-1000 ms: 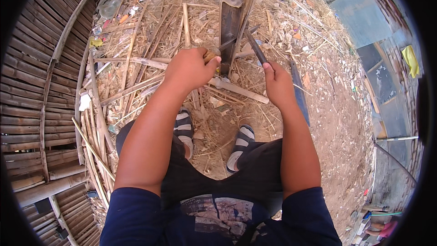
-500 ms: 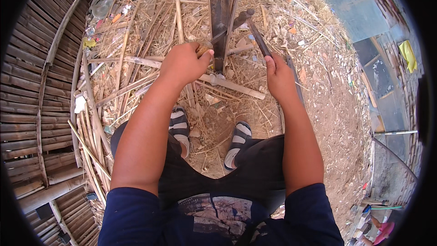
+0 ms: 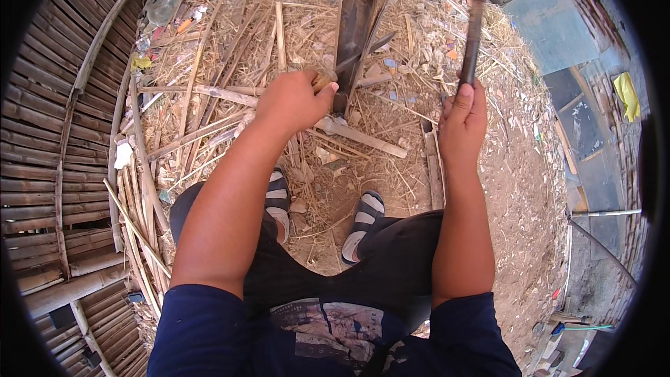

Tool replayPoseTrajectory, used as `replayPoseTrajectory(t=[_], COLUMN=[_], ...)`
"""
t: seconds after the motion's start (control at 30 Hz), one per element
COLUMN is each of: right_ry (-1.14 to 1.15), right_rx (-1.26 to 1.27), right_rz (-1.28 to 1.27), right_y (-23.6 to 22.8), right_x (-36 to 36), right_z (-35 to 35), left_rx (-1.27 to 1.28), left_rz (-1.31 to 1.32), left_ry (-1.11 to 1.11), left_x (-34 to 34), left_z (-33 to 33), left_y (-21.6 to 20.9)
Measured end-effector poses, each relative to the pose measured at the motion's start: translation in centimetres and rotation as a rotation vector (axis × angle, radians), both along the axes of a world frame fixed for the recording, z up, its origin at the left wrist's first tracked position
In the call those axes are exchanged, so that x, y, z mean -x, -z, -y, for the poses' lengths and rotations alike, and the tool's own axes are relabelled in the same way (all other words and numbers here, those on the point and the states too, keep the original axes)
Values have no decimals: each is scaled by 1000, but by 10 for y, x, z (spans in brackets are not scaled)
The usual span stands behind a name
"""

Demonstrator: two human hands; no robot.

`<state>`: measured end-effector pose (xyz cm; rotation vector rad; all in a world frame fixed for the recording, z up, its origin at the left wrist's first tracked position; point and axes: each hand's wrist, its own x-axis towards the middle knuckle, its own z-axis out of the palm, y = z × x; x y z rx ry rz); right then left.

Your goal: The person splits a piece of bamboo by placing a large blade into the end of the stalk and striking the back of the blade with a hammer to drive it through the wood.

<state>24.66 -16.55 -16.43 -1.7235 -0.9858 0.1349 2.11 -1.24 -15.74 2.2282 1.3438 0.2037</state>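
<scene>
A split bamboo pole (image 3: 354, 24), brown on its hollow inner face, stands up in front of me at the far middle. Across its lower part runs the blade of a knife (image 3: 381, 43), whose tip comes out past the right side of the bamboo. My left hand (image 3: 293, 101) is closed round the knife's wooden handle, close to the bamboo's left edge. Held up on the right is a hammer (image 3: 473, 31) with a dark head and shaft. My right hand (image 3: 463, 122) grips its lower end. The hammer head is well apart from the knife and bamboo.
Bamboo sticks (image 3: 230, 94) and straw litter the ground, with a short bamboo piece (image 3: 363, 138) before my sandaled feet (image 3: 363, 223). A bamboo slat wall (image 3: 56, 146) rises at left. Grey panels (image 3: 551, 24) and a yellow cloth (image 3: 626, 96) are along the right wall.
The hammer has gone from beside the knife blade's tip up and away to the right with my right hand. My left hand and the bamboo have shifted slightly right in view.
</scene>
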Motion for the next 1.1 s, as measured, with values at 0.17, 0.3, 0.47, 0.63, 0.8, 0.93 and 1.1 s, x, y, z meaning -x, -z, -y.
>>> replayPoseTrajectory(t=[0.17,0.3,0.47,0.63,0.8,0.93,1.1], right_ry=[-86,-55,-3,31,-96,-60,56], right_rx=[476,417,-47,69,544,418,47], right_rz=[212,171,-90,117,219,108,-86], right_y=[31,23,-9,17,64,57,6], right_x=[6,9,8,11,16,5,5], right_z=[-19,-17,-6,-10,-27,-31,-18], left_rx=[74,-24,-67,-64,-77,-43,-20], left_rz=[5,28,81,68,115,96,65], left_ry=[-27,-32,3,-5,0,-9,-26], left_x=[3,7,8,2,2,0,-3], left_z=[-3,-6,1,0,-3,0,-3], left_y=[1,11,14,13,33,39,37])
